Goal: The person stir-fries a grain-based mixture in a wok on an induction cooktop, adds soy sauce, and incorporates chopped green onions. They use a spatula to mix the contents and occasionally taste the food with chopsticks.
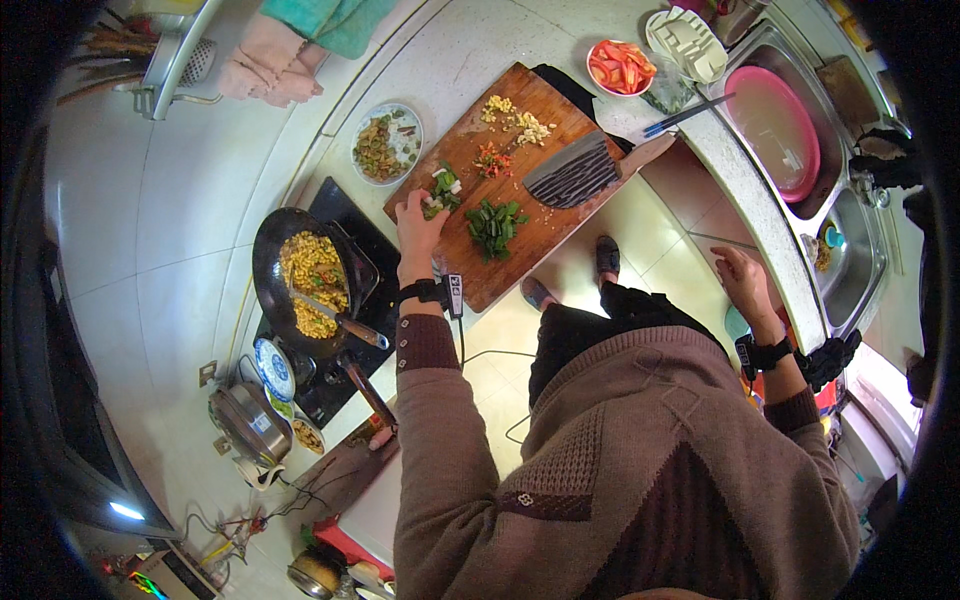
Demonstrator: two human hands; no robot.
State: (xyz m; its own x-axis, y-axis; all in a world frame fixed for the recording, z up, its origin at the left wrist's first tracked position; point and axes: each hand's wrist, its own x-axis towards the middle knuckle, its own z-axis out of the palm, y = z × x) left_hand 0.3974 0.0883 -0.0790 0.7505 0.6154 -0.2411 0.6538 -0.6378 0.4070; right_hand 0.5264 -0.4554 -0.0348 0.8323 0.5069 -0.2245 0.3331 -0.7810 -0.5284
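My left hand [420, 229] is at the left edge of a wooden cutting board [450, 262], its fingertips closed around some chopped scallions [445, 187]. Right beside it lies a pile of cut green leaves [495, 229]. Farther up the board are small heaps of chopped red chili [493, 160] and minced garlic [531, 127]. A cleaver [574, 171] rests flat on the board, its wooden handle past the edge. My right hand [742, 281] hangs over the floor near the sink counter, fingers apart and loosely bent, holding nothing.
Left of the board, a wok [268, 277] of yellow food holds a spatula [341, 319] on the black stove. A plate of chopped vegetables [386, 146] sits above it. Tomato slices [621, 67], sliced white food [686, 45] and a pink basin [806, 135] are at upper right.
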